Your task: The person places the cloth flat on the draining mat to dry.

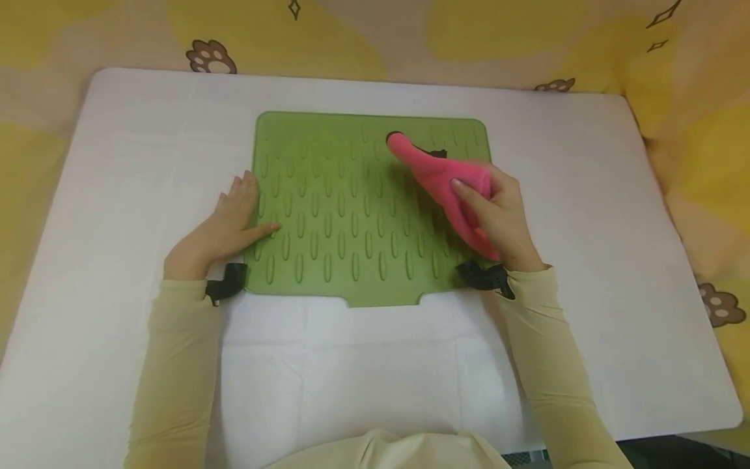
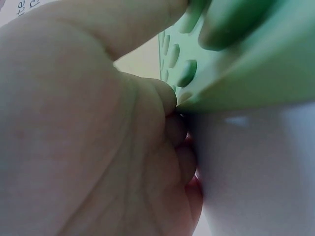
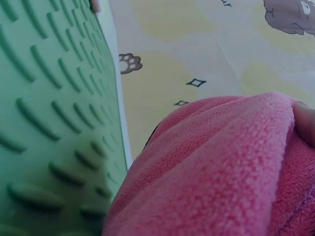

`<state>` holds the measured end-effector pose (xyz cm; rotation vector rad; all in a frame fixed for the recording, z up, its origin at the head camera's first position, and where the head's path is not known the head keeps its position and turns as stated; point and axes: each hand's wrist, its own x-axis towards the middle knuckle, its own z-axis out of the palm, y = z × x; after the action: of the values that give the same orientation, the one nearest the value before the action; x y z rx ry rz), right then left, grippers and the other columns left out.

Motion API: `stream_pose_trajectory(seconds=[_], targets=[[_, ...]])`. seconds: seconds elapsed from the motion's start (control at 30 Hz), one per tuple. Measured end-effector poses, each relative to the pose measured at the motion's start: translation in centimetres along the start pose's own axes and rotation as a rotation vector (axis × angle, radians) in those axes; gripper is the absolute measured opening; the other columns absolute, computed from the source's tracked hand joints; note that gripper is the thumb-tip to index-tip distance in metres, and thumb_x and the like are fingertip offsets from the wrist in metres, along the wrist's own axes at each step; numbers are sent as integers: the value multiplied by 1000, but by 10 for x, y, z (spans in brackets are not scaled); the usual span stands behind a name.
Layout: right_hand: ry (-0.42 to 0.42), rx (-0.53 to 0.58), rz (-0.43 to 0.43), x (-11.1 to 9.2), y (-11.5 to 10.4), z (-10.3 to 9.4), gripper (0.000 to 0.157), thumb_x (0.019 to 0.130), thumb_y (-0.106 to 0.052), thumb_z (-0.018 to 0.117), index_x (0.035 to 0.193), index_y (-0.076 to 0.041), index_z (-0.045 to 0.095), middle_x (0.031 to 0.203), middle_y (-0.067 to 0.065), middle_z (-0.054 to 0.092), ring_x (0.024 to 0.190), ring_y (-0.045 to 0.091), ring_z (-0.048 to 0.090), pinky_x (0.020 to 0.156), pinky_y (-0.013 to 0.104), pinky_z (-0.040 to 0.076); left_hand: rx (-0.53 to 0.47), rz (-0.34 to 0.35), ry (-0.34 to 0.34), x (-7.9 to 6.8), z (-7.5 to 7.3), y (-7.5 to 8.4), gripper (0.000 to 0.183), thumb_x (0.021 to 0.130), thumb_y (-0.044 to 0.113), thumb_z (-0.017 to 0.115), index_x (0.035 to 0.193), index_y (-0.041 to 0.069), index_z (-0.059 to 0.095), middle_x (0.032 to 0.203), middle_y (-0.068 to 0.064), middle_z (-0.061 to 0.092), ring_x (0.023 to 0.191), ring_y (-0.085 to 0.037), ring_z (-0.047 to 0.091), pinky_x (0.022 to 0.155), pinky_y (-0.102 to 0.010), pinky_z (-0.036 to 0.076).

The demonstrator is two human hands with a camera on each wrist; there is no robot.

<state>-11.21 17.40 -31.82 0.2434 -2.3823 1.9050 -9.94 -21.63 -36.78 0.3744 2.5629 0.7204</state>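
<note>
A green mat (image 1: 328, 251) with rows of raised oval ridges and a short tab at its near edge lies flat on the white table. At its left edge rests my left hand (image 1: 225, 225); the thumb lies on the mat's top and the other fingers stretch along the side. My right hand (image 1: 508, 218) grips a fuzzy pink cloth (image 1: 436, 176) with a dark edging, thumb on top, over the mat's right part. In the right wrist view the bunched cloth (image 3: 216, 167) shows its plush folds, and a shadow falls on the ridges. Its underside is hidden.
The white tabletop (image 1: 597, 260) extends around the mat on all sides. Yellow and beige fabric (image 1: 363, 39) with paw prints surrounds the table at the back and sides. Black wrist cameras (image 1: 228, 281) sit on both wrists, close to the mat's near corners.
</note>
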Motion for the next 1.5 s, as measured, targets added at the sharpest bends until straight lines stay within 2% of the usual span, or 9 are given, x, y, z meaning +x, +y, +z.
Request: stream_pose_trajectory(seconds=[0.17, 0.43, 0.6, 0.77, 0.97, 1.1, 1.33, 1.43, 1.5], targets=[[-2, 11, -8, 3, -5, 8, 18, 87, -5, 66, 103, 2, 67, 72, -6, 59, 75, 11, 48, 62, 23, 38, -3, 3, -1, 1, 1, 0, 91, 98, 36, 47, 140, -9, -20, 148, -23, -24, 136, -36, -23, 109, -53, -12], [27, 105, 27, 8, -14, 29, 8, 87, -8, 67, 95, -8, 68, 69, -3, 57, 69, 11, 49, 56, 22, 39, -3, 9, 9, 2, 2, 0, 91, 97, 33, 49, 140, -10, -19, 148, -25, -23, 136, -38, -22, 110, -54, -11], [23, 158, 66, 11, -21, 45, 15, 87, -10, 67, 99, -2, 66, 73, -2, 58, 68, 11, 52, 54, 22, 42, -14, 11, 14, 1, 2, 0, 91, 98, 33, 49, 140, -11, -18, 148, -26, -22, 136, -39, -21, 109, -54, -10], [-12, 137, 49, 12, -26, 57, 23, 87, -12, 68, 105, 2, 65, 83, 0, 62, 78, 12, 53, 62, 24, 44, -7, 12, 17, 0, 1, 1, 91, 98, 34, 49, 140, -11, -18, 148, -25, -22, 136, -39, -21, 110, -54, -10], [-45, 150, 30, 14, -35, 64, 21, 87, -12, 68, 105, -1, 66, 82, 3, 61, 76, 14, 54, 61, 25, 44, 0, 14, 19, -1, 0, 3, 90, 98, 34, 48, 141, -10, -17, 149, -25, -21, 137, -38, -20, 110, -53, -10], [-42, 231, 39, 17, -43, 68, 19, 87, -12, 67, 104, -2, 66, 79, 6, 61, 70, 15, 60, 57, 25, 49, -2, 14, 20, -1, 0, 3, 90, 98, 33, 48, 141, -11, -17, 149, -25, -21, 137, -38, -21, 110, -54, -10], [34, 394, -119, 24, -56, 74, 14, 89, -6, 61, 103, -3, 65, 86, 7, 64, 71, 19, 63, 59, 29, 54, -11, 6, 23, -3, 0, 1, 90, 98, 35, 48, 141, -9, -18, 149, -23, -22, 137, -35, -22, 110, -52, -11], [91, 403, -195, 26, -55, 71, 13, 89, -4, 60, 101, -4, 66, 85, 6, 64, 70, 20, 63, 60, 29, 54, -14, 0, 14, -4, 0, 2, 90, 98, 35, 48, 141, -9, -18, 149, -22, -22, 137, -35, -22, 111, -51, -11], [114, 360, -190, 26, -52, 66, 14, 88, -4, 62, 102, -4, 67, 87, 6, 65, 72, 19, 63, 62, 28, 54, -14, -2, 12, -4, -1, 3, 90, 98, 35, 48, 141, -9, -18, 149, -23, -22, 137, -35, -22, 111, -51, -11]])
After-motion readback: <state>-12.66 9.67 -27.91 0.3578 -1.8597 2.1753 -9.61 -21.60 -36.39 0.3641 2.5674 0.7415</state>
